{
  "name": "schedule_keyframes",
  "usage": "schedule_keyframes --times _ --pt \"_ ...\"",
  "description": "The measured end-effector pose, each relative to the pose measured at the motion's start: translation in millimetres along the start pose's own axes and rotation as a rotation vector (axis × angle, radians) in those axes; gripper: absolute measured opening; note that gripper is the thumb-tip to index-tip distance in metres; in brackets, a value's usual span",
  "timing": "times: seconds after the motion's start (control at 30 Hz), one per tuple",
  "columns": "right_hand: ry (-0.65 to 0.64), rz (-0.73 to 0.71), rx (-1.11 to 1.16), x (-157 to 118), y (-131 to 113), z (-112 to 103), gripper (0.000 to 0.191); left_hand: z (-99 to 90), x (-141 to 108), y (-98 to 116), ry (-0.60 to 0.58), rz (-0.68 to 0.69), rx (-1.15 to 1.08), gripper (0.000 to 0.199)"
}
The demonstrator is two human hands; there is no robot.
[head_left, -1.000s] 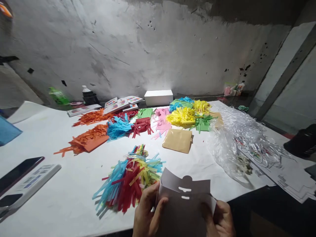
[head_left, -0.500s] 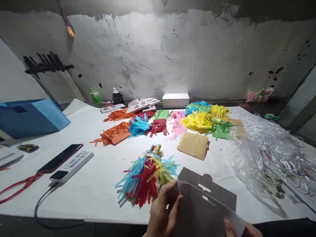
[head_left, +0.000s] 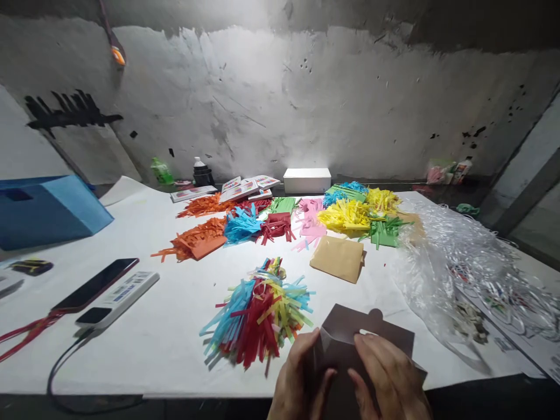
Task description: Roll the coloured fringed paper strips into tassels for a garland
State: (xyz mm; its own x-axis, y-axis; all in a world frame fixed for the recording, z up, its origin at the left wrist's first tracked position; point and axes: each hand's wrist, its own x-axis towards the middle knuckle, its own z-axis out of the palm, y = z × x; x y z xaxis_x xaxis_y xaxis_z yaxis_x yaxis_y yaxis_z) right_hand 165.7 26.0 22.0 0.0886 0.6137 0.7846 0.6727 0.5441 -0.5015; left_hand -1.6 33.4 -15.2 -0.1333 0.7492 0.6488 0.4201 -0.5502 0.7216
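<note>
A grey cardboard box (head_left: 336, 319) with an open top flap, a rounded tab and a hanging slot is held low at the front of the table. My left hand (head_left: 297, 373) is closed around the box's left edge, thumb on its front. My right hand (head_left: 389, 373) grips the top flap, with fingertips over the slot and the thumb lower on the front panel. Just left of the box lies a tassel bundle of paper strips (head_left: 258, 321) in red, blue and yellow, touched by neither hand. The inside of the box is hidden.
Behind lie orange fringed paper (head_left: 192, 239), yellow fringed paper (head_left: 345, 216) and a brown paper packet (head_left: 336, 259). Clear plastic and white cords (head_left: 472, 256) spread at right. A phone (head_left: 96, 286), a white cabled device (head_left: 118, 300) and a blue box (head_left: 48, 213) are at left.
My right hand has moved from the box's lower right corner up and left onto the flap by the slot. My left hand keeps its hold. The view has shifted slightly.
</note>
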Motion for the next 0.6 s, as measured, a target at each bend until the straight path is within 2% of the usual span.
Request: schedule_keyframes --times 0.07,0.13,0.2,0.33,0.4,0.5,0.6 --pt "-0.07 -0.196 -0.115 17 -6 -2 0.028 0.1 -2 1 0.008 0.041 0.026 0.039" --pt "-0.122 -0.3 -0.13 34 -10 -7 0.018 -1.4 -3 3 0.016 0.044 0.024 0.039" --pt "-0.208 -0.32 -0.046 48 -13 -13 0.007 -4.5 -2 5 -0.014 0.012 0.0 0.04" --pt "-0.396 -0.302 0.146 65 -22 -19 0.014 -12.2 8 13 -0.266 -0.023 -0.095 0.036" --pt "-0.407 -0.313 0.173 68 -24 -18 0.015 -14.8 15 19 -0.329 -0.034 -0.125 0.041" --pt "-0.37 -0.339 0.16 68 -24 -16 0.017 -16.6 22 26 -0.298 -0.103 -0.135 0.053" --pt "-0.333 -0.362 0.147 64 -22 -14 0.018 -15.9 22 28 -0.271 -0.147 -0.101 0.054"
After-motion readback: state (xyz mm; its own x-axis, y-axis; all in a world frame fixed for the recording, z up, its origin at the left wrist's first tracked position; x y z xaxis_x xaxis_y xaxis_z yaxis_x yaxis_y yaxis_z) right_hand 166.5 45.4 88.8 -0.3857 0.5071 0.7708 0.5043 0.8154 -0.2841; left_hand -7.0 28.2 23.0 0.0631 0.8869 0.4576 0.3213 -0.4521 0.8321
